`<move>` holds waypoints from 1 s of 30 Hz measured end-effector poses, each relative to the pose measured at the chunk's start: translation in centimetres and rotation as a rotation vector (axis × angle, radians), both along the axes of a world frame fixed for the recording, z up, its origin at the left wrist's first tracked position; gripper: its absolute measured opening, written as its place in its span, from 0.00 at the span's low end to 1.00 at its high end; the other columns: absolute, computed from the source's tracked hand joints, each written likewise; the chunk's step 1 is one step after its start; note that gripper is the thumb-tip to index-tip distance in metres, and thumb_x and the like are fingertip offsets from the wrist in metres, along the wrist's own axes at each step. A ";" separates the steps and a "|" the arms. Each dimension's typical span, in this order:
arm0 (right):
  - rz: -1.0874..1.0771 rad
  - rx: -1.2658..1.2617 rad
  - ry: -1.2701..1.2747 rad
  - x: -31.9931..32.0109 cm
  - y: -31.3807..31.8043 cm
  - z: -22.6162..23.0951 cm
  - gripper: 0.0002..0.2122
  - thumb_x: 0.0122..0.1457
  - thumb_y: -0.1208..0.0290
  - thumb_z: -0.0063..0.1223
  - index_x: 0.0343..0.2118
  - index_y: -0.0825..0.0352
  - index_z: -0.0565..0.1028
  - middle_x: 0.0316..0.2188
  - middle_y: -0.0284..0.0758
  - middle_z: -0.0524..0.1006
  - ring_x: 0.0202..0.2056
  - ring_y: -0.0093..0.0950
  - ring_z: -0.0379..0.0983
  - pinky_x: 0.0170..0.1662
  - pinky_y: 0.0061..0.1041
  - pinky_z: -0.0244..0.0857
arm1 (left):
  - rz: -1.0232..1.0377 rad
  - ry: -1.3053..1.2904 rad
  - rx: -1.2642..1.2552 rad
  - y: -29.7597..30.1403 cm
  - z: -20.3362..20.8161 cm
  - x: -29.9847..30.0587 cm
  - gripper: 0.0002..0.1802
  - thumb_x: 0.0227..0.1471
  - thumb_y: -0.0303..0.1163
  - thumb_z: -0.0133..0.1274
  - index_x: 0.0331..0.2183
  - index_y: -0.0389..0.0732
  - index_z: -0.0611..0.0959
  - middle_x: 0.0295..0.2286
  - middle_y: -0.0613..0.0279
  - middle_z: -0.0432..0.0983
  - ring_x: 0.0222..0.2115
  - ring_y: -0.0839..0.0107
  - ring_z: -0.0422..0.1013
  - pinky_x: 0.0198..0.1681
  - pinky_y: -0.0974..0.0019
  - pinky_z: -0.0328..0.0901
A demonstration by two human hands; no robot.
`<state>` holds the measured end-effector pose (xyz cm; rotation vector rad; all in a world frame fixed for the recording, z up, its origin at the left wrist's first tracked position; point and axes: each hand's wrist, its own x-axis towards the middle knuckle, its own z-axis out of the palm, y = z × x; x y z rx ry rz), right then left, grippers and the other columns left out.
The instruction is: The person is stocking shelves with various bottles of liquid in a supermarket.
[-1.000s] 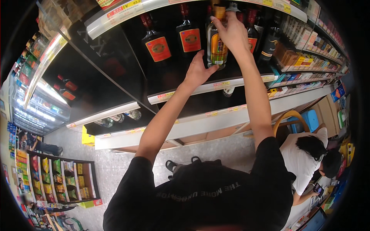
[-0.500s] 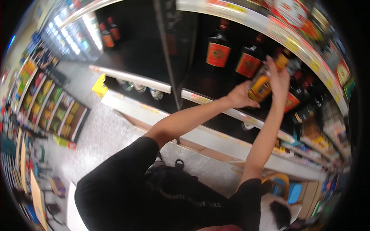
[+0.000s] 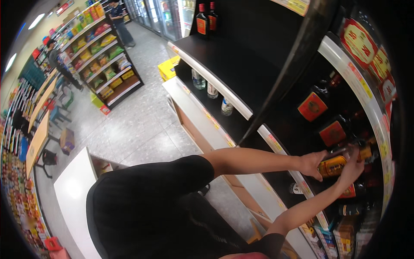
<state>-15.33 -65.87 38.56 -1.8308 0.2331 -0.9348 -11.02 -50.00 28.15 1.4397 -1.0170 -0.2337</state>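
Both hands are on a liquor bottle with a yellow label (image 3: 333, 166) and a yellow cap, held tilted at the shelf on the right. Its base end rests against my left hand (image 3: 314, 165), whose thumb and fingers curl round it. My right hand (image 3: 351, 171) wraps the upper body below the neck. Just behind the bottle stand dark bottles with red labels, one farther (image 3: 313, 105) and one nearer (image 3: 334, 133). Partly hidden under my right forearm is another red-labelled bottle (image 3: 348, 191).
A white price rail (image 3: 284, 151) edges the shelf in front of my arms, and a dark upright post (image 3: 289, 60) divides the bays. Two red-labelled bottles (image 3: 202, 23) stand far left on the black shelf. A snack rack (image 3: 110, 60), a white counter (image 3: 71, 190) and two people are beyond.
The view has swung left, so the shelf and my hands sit farther right in the picture. The yellow-labelled bottle stays in both hands and now lies closer to level in view.
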 end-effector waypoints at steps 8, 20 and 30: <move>-0.083 0.009 0.096 -1.4 1.2 1.2 0.17 0.63 0.66 0.51 0.46 0.77 0.76 0.46 0.39 0.77 0.48 0.28 0.74 0.52 0.26 0.66 | -0.042 0.088 0.032 -0.8 -0.5 0.2 0.54 0.26 0.40 0.77 0.50 0.30 0.64 0.46 0.39 0.71 0.51 0.48 0.69 0.55 0.59 0.64; -0.336 -0.055 0.058 -1.0 1.1 0.6 0.26 0.63 0.59 0.53 0.55 0.79 0.70 0.50 0.44 0.75 0.49 0.32 0.73 0.54 0.28 0.66 | -0.026 0.039 0.014 -1.3 -1.5 0.5 0.55 0.25 0.41 0.77 0.53 0.31 0.65 0.47 0.41 0.72 0.51 0.48 0.70 0.53 0.58 0.66; -0.441 -0.237 0.163 -1.1 -0.5 1.1 0.20 0.65 0.63 0.50 0.46 0.80 0.74 0.42 0.48 0.78 0.42 0.33 0.74 0.47 0.33 0.67 | 0.067 -0.081 0.018 -1.8 -1.1 0.3 0.51 0.28 0.42 0.76 0.50 0.30 0.66 0.45 0.41 0.73 0.50 0.48 0.71 0.53 0.58 0.66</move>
